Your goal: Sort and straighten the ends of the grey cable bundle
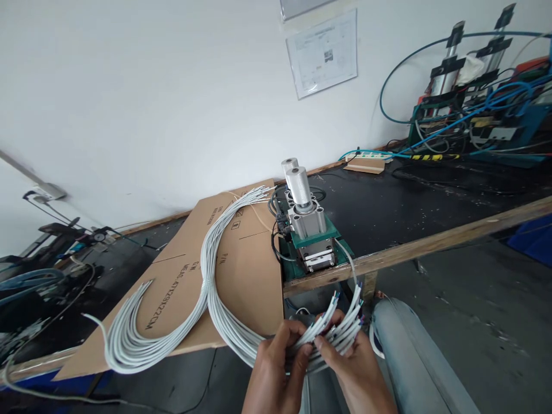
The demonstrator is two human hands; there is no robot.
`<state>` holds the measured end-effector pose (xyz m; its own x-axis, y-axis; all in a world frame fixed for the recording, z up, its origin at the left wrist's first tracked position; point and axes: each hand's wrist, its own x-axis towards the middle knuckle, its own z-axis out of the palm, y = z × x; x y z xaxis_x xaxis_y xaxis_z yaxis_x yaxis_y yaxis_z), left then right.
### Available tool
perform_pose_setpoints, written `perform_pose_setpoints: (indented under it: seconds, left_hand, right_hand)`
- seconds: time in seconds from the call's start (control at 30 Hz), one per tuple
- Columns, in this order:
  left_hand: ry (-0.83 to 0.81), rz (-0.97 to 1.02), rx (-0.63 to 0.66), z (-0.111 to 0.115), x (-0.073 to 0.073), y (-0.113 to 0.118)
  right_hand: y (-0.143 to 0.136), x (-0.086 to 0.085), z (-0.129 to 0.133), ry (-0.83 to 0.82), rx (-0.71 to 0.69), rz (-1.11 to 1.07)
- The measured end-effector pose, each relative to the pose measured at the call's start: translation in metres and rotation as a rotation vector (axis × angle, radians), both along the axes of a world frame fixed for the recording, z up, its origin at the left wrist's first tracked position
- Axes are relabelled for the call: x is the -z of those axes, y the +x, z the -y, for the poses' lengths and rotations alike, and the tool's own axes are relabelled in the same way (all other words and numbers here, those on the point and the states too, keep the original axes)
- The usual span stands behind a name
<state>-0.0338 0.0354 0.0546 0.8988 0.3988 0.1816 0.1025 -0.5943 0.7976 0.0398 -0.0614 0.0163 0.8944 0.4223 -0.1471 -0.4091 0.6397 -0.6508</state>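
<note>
My left hand (273, 368) and my right hand (351, 368) both grip the near end of a bundle of white cables (224, 313), just below the bench edge. The cable tips (345, 313) fan out upward between my fingers and show small coloured inner wires. The bundle curves back over a flattened cardboard sheet (245, 264) to its far ends (259, 195). A second bundle of white cables (138, 339) lies on the cardboard's left part. A small pneumatic press (308, 230) on a green base stands at the bench edge, just beyond my hands.
The black-topped bench (409, 201) has a wooden front edge (431, 244). Machines with blue hoses (474, 109) stand at the far right, with a power strip (366, 155) near the wall. Tools and cables clutter the left end (43, 270). My jeans-clad leg (414, 356) is at lower right.
</note>
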Motion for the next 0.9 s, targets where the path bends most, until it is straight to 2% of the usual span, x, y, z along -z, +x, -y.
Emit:
perform_pose_setpoints:
  seconds: [0.17, 0.3, 0.47, 0.67, 0.9]
  left_hand:
    - [-0.002, 0.030, 0.107, -0.002, -0.006, 0.000]
    - [-0.005, 0.046, 0.055, -0.002, -0.001, 0.001]
    - [-0.009, 0.033, 0.055, 0.000, -0.002, 0.002]
    - [-0.060, -0.016, 0.030, 0.001, -0.007, 0.002]
    - [-0.047, 0.101, -0.021, 0.006, 0.003, 0.005]
  right_hand:
    - [-0.002, 0.001, 0.004, -0.018, -0.142, 0.073]
    - [-0.001, 0.003, 0.006, 0.008, -0.140, 0.186]
    - [0.000, 0.007, 0.011, 0.059, -0.132, 0.220]
    - [0.003, 0.010, 0.016, -0.050, -0.152, 0.310]
    - [0.002, 0.006, 0.013, -0.068, -0.113, 0.239]
